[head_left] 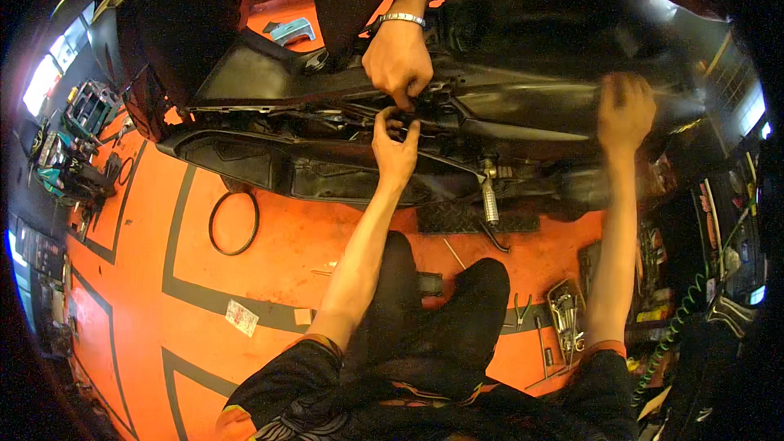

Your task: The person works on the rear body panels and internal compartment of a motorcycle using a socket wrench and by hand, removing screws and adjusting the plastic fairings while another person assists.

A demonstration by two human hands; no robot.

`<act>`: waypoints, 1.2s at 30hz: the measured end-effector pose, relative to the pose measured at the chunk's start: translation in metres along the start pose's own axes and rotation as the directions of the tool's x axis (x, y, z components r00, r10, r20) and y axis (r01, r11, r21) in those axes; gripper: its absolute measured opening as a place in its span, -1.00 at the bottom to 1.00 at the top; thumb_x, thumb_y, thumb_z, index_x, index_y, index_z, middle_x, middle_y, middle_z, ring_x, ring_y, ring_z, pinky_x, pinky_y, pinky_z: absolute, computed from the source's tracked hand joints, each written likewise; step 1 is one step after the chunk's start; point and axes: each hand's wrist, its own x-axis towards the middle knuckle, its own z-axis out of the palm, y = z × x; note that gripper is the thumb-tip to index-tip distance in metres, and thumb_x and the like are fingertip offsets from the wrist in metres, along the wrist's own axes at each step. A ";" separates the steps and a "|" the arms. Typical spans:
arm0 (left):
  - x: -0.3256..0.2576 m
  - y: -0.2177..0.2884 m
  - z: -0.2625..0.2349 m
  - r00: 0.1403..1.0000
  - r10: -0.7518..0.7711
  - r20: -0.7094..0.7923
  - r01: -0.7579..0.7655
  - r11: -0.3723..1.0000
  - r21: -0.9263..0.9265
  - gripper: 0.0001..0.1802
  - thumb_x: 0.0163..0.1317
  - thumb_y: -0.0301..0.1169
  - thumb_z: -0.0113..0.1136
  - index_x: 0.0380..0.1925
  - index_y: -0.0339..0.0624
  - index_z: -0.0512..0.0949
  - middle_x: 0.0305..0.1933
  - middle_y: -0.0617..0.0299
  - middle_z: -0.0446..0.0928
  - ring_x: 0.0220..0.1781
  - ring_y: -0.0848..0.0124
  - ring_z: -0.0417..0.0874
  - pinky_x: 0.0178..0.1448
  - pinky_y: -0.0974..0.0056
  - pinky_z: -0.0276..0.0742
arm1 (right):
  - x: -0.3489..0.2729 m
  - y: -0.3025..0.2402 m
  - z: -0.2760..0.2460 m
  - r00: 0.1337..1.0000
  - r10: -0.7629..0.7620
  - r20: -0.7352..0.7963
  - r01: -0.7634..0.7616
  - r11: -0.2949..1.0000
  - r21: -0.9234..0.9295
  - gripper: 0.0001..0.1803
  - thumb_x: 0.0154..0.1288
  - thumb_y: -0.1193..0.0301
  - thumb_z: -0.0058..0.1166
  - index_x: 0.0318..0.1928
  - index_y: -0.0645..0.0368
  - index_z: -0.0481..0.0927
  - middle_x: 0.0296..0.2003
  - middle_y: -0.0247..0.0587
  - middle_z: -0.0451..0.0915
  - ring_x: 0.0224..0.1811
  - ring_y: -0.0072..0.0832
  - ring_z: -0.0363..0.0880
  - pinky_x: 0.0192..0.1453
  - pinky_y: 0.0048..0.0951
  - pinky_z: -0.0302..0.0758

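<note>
The black body of a motor scooter (pixel 523 110) lies across the view in front of me. My left hand (pixel 395 151) reaches into the narrow gap between its panels, fingers curled, thumb and forefinger bent around a small dark spot; what they hold is hidden. Just above, a co-worker's hand (pixel 398 61) with a metal wristband pinches down into the same gap. Farther right, my right hand (pixel 627 110) rests with bent fingers against the dark side panel. It is blurred, and whether it grips an edge cannot be seen.
A silver shock absorber (pixel 490 192) shows under the panels. On the orange floor (pixel 269 278) lie a black belt loop (pixel 233 223), a small packet (pixel 242 318), pliers (pixel 519 311) and a tray of tools (pixel 565 314). A green coiled hose (pixel 671 335) hangs at right.
</note>
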 end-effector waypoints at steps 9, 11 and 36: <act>-0.007 0.000 -0.004 0.996 -0.028 0.080 0.030 0.999 -0.023 -0.44 0.09 -0.38 0.25 0.09 -0.26 0.32 -0.08 0.04 0.43 -0.11 0.29 0.45 -0.06 0.22 0.38 | 0.000 0.001 -0.002 1.000 0.002 -0.010 -0.002 1.000 0.006 -0.66 0.20 0.13 0.04 -0.25 0.13 0.63 -0.17 -0.23 0.60 0.07 -0.20 0.42 0.15 -0.21 0.28; -0.006 -0.003 -0.004 0.993 0.093 0.070 -0.099 0.992 0.080 -0.46 0.11 -0.40 0.23 0.10 -0.21 0.31 -0.10 0.08 0.42 -0.10 0.28 0.45 -0.07 0.21 0.38 | 0.001 -0.001 -0.003 1.000 0.001 -0.022 -0.001 1.000 0.008 -0.67 0.19 0.13 0.04 -0.25 0.13 0.63 -0.17 -0.23 0.60 0.07 -0.20 0.42 0.15 -0.20 0.29; -0.009 -0.002 -0.007 0.925 0.295 0.240 -0.360 0.884 0.298 -0.15 -0.05 -0.45 0.31 0.28 -0.09 0.13 0.23 -0.09 0.18 0.28 -0.03 0.17 0.30 0.00 0.19 | -0.001 -0.002 -0.001 0.999 0.010 -0.053 -0.009 1.000 0.005 -0.70 0.17 0.16 0.06 -0.26 0.12 0.63 -0.17 -0.23 0.60 0.05 -0.21 0.44 0.14 -0.19 0.30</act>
